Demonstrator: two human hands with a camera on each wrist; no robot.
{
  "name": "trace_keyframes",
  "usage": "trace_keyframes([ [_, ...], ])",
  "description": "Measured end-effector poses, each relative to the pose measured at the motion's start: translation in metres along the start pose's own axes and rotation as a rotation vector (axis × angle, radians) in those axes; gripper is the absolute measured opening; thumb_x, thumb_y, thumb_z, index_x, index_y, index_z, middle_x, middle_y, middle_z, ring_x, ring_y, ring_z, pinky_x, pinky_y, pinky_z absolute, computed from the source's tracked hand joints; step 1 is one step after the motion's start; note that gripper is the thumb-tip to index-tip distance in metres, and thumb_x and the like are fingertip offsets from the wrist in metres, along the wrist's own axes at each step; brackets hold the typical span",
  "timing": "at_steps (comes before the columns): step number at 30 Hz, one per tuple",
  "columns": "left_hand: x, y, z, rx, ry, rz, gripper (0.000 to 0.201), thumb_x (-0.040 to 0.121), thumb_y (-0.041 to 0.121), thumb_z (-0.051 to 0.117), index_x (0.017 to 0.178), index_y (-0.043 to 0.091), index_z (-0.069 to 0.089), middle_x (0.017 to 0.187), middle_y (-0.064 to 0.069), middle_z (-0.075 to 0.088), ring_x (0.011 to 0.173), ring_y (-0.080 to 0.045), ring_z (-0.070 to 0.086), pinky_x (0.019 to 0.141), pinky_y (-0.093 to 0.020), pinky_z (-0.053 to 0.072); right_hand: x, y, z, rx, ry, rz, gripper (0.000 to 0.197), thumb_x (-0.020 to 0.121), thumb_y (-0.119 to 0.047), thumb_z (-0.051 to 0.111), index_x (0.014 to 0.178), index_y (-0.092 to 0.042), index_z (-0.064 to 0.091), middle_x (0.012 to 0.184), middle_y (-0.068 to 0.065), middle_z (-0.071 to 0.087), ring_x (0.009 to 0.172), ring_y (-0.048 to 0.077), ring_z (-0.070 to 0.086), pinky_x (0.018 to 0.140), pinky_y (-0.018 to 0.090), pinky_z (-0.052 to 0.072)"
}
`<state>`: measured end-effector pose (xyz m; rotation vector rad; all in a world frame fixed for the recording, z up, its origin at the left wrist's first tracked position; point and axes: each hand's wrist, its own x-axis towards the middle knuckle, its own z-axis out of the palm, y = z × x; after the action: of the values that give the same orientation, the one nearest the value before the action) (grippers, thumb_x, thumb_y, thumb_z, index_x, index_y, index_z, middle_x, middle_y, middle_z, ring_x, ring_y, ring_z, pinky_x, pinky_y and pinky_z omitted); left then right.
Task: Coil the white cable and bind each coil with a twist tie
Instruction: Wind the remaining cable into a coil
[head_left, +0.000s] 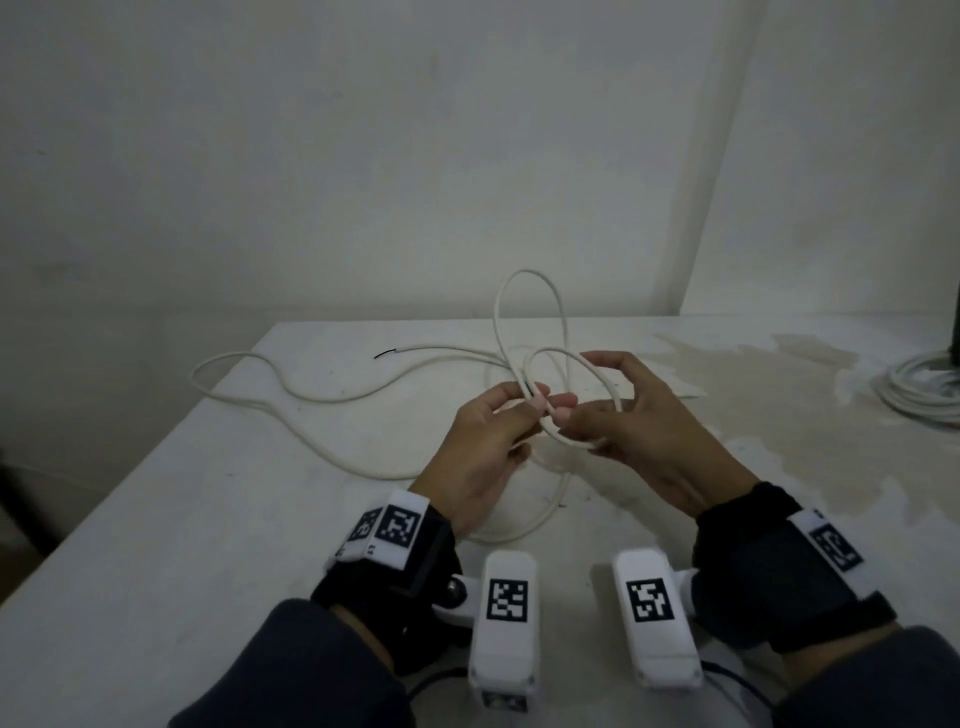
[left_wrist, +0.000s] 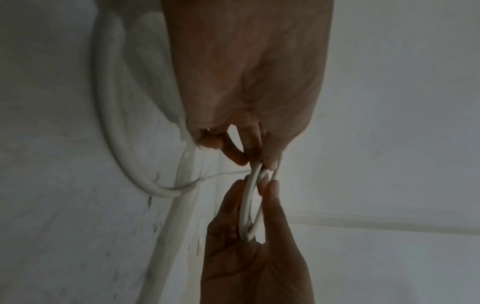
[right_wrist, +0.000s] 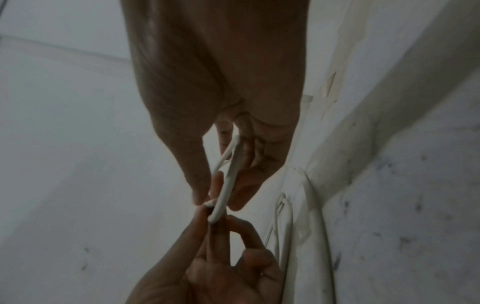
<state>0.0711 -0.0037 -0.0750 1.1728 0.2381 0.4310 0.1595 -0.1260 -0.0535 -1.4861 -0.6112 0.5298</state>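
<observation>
The white cable (head_left: 332, 399) lies in long bends across the white table (head_left: 182, 545); its free end with a black tip (head_left: 385, 355) points left. Above the table middle, two loops of it stand up: a tall one (head_left: 558, 296) and a smaller one (head_left: 615, 387). My left hand (head_left: 535, 402) pinches the cable where the loops cross. My right hand (head_left: 576, 387) holds the smaller loop, its thumb tip meeting the left fingers. In the left wrist view the left hand (left_wrist: 259, 162) grips the strands (left_wrist: 246, 205) above the right hand (left_wrist: 249, 257). The right wrist view shows the right hand (right_wrist: 215, 195) on the loop (right_wrist: 228, 176).
A second bundle of white cable (head_left: 924, 395) lies at the table's far right, next to a dark object (head_left: 955, 332) at the frame edge. A yellowish stain (head_left: 779, 374) covers the right part of the table. A wall stands close behind; the table's left edge drops off.
</observation>
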Motion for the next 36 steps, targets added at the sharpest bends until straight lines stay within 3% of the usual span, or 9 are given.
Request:
trace_keyframes([
  [5, 0.000, 0.000, -0.004, -0.037, 0.029, -0.010, 0.016, 0.094, 0.008, 0.054, 0.103, 0.009, 0.066, 0.097, -0.003, 0.074, 0.081, -0.009, 0.067, 0.071, -0.015, 0.051, 0.000, -0.002, 0.000, -0.058, 0.004, 0.009, 0.054, 0.074, 0.000, 0.075, 0.116, -0.028, 0.056, 0.091, 0.009, 0.071, 0.074, 0.018, 0.066, 0.061, 0.027, 0.052],
  [10, 0.001, 0.003, -0.009, -0.050, 0.117, 0.018, 0.017, 0.093, 0.018, 0.056, 0.099, 0.009, 0.070, 0.098, -0.005, 0.074, 0.092, -0.018, 0.062, 0.094, -0.033, 0.049, 0.000, -0.001, 0.001, -0.061, -0.137, 0.081, 0.052, 0.078, 0.009, 0.067, 0.117, -0.023, 0.057, 0.077, 0.012, 0.069, 0.070, 0.024, 0.067, 0.070, 0.036, 0.058],
  [16, 0.001, 0.006, -0.015, -0.038, 0.109, -0.006, 0.013, 0.092, 0.018, 0.059, 0.094, 0.012, 0.071, 0.090, -0.002, 0.075, 0.082, -0.009, 0.065, 0.080, -0.021, 0.053, -0.001, -0.005, -0.007, 0.015, -0.275, 0.135, 0.051, 0.085, 0.014, 0.054, 0.123, -0.021, 0.056, 0.061, 0.002, 0.066, 0.066, 0.018, 0.067, 0.080, 0.034, 0.059],
  [20, 0.002, 0.004, -0.013, -0.096, 0.053, -0.059, 0.012, 0.092, 0.007, 0.056, 0.095, 0.003, 0.067, 0.081, -0.003, 0.074, 0.074, -0.010, 0.065, 0.067, -0.018, 0.056, 0.001, -0.007, -0.016, 0.112, -0.155, 0.072, 0.051, 0.088, 0.014, 0.050, 0.129, -0.016, 0.053, 0.072, 0.013, 0.067, 0.075, 0.025, 0.067, 0.071, 0.032, 0.060],
  [24, -0.002, 0.005, -0.004, -0.199, -0.042, -0.076, 0.009, 0.091, -0.004, 0.052, 0.095, -0.003, 0.060, 0.086, -0.012, 0.074, 0.074, -0.014, 0.071, 0.069, -0.021, 0.058, 0.007, -0.007, -0.020, 0.403, 0.021, -0.012, 0.044, 0.090, 0.010, 0.050, 0.125, -0.015, 0.052, 0.072, 0.012, 0.068, 0.074, 0.023, 0.070, 0.068, 0.031, 0.059],
  [27, -0.006, 0.006, 0.002, -0.252, -0.085, -0.070, 0.009, 0.091, -0.006, 0.051, 0.091, -0.002, 0.058, 0.093, -0.015, 0.073, 0.081, -0.017, 0.072, 0.071, -0.020, 0.057, 0.009, -0.005, -0.011, 0.642, 0.077, 0.005, 0.023, 0.092, 0.000, 0.054, 0.113, -0.007, 0.058, 0.074, 0.010, 0.068, 0.070, 0.017, 0.070, 0.062, 0.028, 0.057],
  [29, -0.007, 0.005, 0.003, -0.256, -0.088, -0.074, 0.007, 0.091, -0.006, 0.051, 0.093, -0.003, 0.057, 0.101, -0.018, 0.071, 0.088, -0.020, 0.071, 0.071, -0.019, 0.057, 0.007, -0.002, -0.004, 0.677, 0.056, 0.060, 0.014, 0.094, -0.012, 0.054, 0.101, -0.004, 0.064, 0.070, 0.005, 0.068, 0.067, 0.014, 0.070, 0.061, 0.026, 0.058],
  [33, -0.008, 0.003, 0.001, -0.179, -0.095, -0.110, 0.020, 0.093, 0.002, 0.053, 0.108, -0.008, 0.058, 0.106, -0.021, 0.069, 0.089, -0.022, 0.071, 0.075, -0.021, 0.057, 0.009, 0.005, 0.002, 0.617, 0.062, 0.083, 0.024, 0.096, -0.026, 0.053, 0.092, -0.007, 0.067, 0.064, -0.002, 0.067, 0.066, 0.009, 0.069, 0.062, 0.026, 0.057],
  [36, -0.006, 0.003, 0.002, -0.145, -0.020, -0.112, 0.026, 0.099, 0.016, 0.045, 0.103, -0.003, 0.061, 0.097, -0.015, 0.073, 0.084, -0.020, 0.072, 0.077, -0.024, 0.058, 0.011, 0.008, 0.007, 0.625, 0.080, 0.041, 0.026, 0.098, -0.024, 0.050, 0.093, -0.003, 0.064, 0.057, -0.002, 0.055, 0.053, 0.009, 0.059, 0.077, 0.032, 0.056],
])
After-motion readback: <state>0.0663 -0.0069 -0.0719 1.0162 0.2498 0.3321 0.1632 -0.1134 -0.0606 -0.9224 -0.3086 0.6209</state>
